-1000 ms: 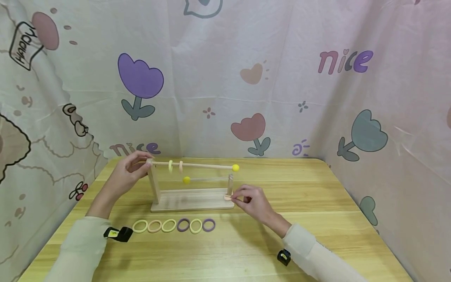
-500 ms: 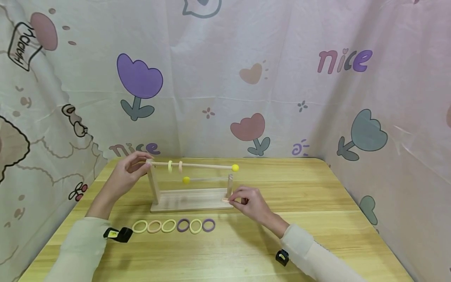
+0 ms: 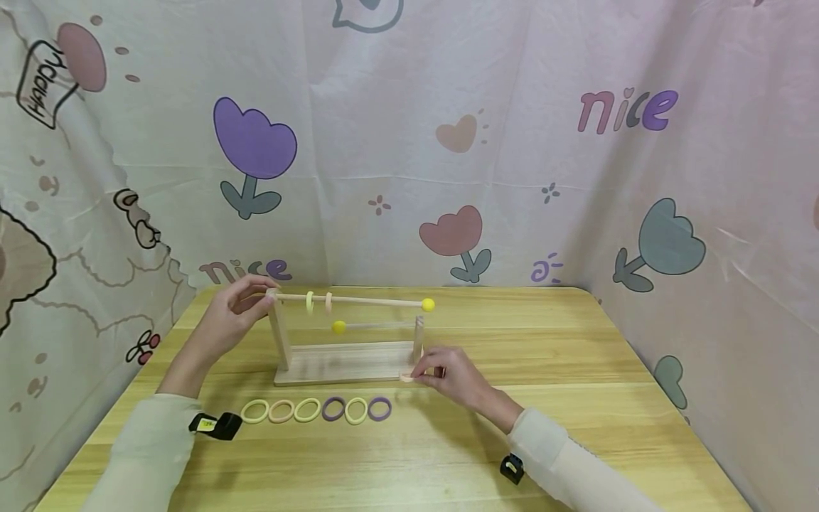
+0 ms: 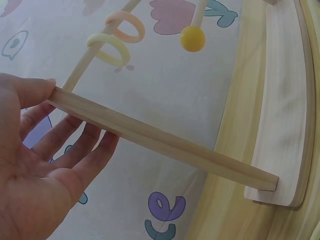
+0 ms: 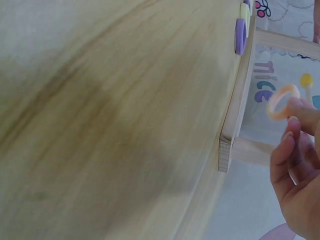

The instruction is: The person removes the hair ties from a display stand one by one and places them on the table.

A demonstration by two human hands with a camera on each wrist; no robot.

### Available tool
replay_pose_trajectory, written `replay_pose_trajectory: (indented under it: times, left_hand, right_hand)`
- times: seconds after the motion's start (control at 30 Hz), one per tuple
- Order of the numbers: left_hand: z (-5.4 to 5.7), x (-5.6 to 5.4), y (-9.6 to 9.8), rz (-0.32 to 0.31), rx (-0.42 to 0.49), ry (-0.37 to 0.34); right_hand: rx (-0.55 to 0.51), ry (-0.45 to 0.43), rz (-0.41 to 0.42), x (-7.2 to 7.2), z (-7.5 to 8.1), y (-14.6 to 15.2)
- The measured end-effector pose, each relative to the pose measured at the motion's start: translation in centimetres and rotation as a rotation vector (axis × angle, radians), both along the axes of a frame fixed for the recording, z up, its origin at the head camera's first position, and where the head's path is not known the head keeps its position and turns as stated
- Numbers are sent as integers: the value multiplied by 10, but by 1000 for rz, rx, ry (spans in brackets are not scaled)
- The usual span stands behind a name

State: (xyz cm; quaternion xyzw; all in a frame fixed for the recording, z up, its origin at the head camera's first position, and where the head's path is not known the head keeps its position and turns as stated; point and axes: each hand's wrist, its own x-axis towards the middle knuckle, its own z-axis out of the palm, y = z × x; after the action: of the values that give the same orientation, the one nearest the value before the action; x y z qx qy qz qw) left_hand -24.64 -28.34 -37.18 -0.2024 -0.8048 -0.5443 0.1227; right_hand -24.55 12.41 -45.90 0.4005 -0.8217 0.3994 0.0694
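A wooden stand has a post at each end and two rods tipped with yellow balls. My left hand grips the top of the taller left post, thumb above and fingers beneath in the left wrist view. On the upper rod hang a pale yellow ring and a peach ring. My right hand pinches another peach ring between thumb and fingertips, near the front right corner of the base. The lower rod extends left from the shorter right post.
In front of the stand, a row of several yellow, pink and purple rings lies on the wooden table. A patterned curtain hangs behind and at both sides.
My right hand has brought its peach ring from beside the right post down toward the front edge of the base, slightly leftward. The left hand keeps its grip on the post.
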Motion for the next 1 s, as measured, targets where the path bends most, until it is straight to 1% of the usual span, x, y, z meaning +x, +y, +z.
replay_pose_trajectory:
  times: [0.2,0.4,0.53,0.8,1.0]
  left_hand:
    - [0,0,1,2,-3,5]
    - [0,0,1,7,-8,5]
    - [0,0,1,9,-8,2]
    - [0,0,0,14,-11,6]
    - [0,1,1,17,-10,2]
  right_hand:
    - [98,-52,62,-1,-4,2]
    - [189,-33,46,2,-9,1]
    - [222,-15,39,3,-11,-1]
    - [273,-53,45,7,-10,-7]
    - [310,-46,55,9,-11,-10]
